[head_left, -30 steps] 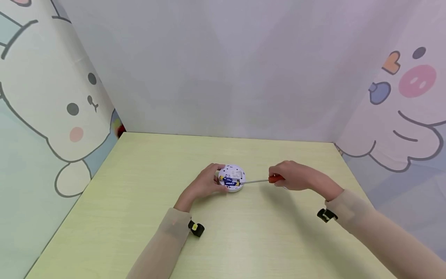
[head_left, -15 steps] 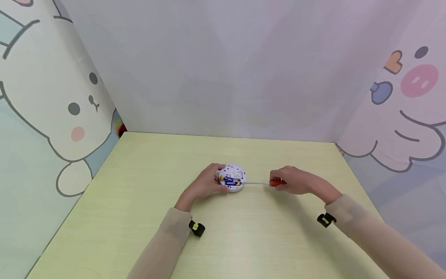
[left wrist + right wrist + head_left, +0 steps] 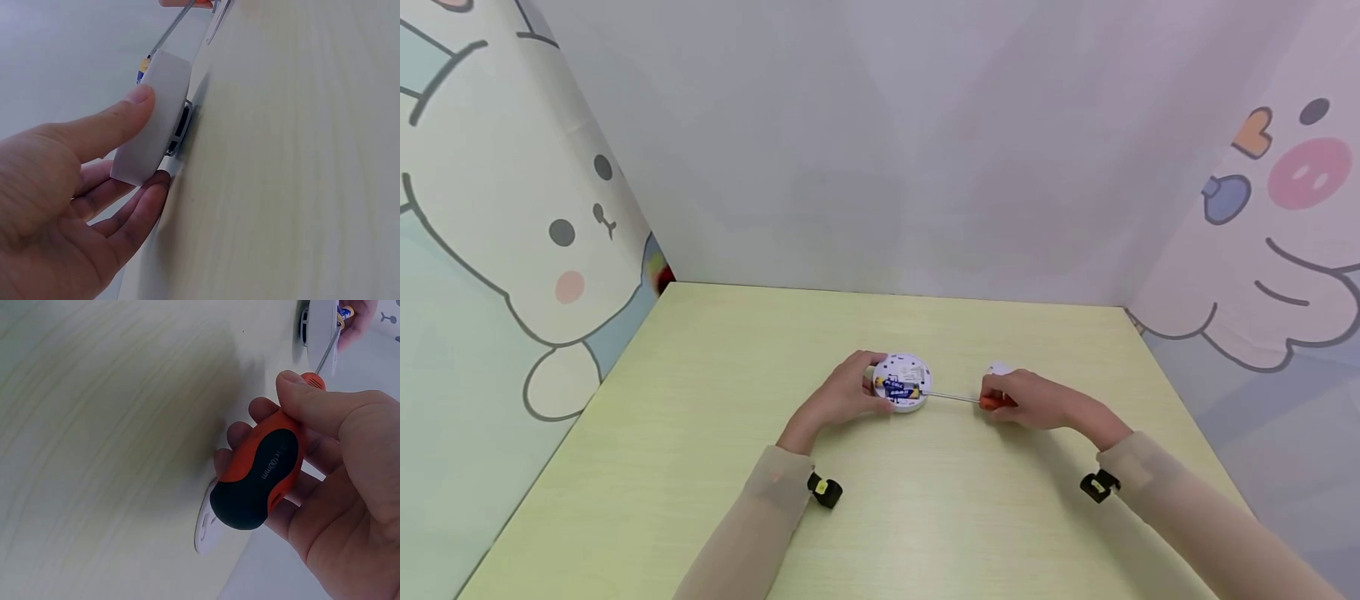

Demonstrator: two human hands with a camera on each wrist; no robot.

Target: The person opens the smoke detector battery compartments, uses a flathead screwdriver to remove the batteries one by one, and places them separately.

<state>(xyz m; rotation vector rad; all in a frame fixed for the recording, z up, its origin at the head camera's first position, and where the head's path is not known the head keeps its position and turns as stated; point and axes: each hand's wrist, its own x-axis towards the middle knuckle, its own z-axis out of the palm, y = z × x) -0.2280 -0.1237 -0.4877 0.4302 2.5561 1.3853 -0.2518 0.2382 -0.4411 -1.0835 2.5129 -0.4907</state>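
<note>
A round white device (image 3: 913, 367) with a blue-and-yellow battery (image 3: 898, 389) in its upper face is gripped at its left edge by my left hand (image 3: 844, 392). In the left wrist view my thumb presses the side of the device (image 3: 153, 119), and fingers lie beneath its rim. My right hand (image 3: 1037, 400) holds a screwdriver by its orange and black handle (image 3: 265, 465). The metal shaft (image 3: 953, 397) points left, its tip at the battery's right end; whether it touches the battery I cannot tell.
A flat white part (image 3: 208, 528) lies on the light wooden table (image 3: 700, 400) behind my right hand. A plain pale curtain (image 3: 880, 150) stands at the back, with cartoon-printed cloth on both sides.
My right hand has moved down toward the front edge with the screwdriver, tilting its shaft the other way, and the white part behind it shows. My left hand keeps its grip.
</note>
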